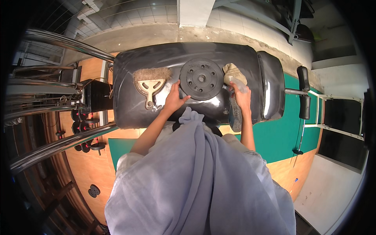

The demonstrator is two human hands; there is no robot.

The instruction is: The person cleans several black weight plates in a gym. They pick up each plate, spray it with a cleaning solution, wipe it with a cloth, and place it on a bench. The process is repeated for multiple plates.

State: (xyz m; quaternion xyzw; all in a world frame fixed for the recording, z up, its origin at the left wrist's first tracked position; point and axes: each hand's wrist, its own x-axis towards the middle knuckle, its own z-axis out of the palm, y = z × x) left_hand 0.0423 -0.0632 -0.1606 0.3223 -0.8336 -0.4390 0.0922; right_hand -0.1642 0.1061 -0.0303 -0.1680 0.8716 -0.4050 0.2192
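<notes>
A round black weight plate (pixel 201 79) with a centre hole and a ring of smaller holes lies flat on a black padded bench (pixel 164 53). My left hand (pixel 174 100) is at the plate's lower left rim, fingers and thumb spread, with the fingertips at its edge. In my right hand (pixel 242 98) is a clear spray bottle (pixel 235 116), gripped around its head, with the body hanging towards me. Just beyond that hand lies a folded beige cloth (pixel 234 72) bearing writing. To the left rests a hand brush (pixel 151 85) with brown bristles and a pale handle.
Chrome rails (pixel 67 44) and a black weight stack (pixel 95 95) stand left of the bench. Dumbbells (pixel 85 129) and small plates (pixel 94 191) are on the wooden floor. At the right are a padded roller (pixel 303 77), a barbell (pixel 301 135) and green matting (pixel 279 141).
</notes>
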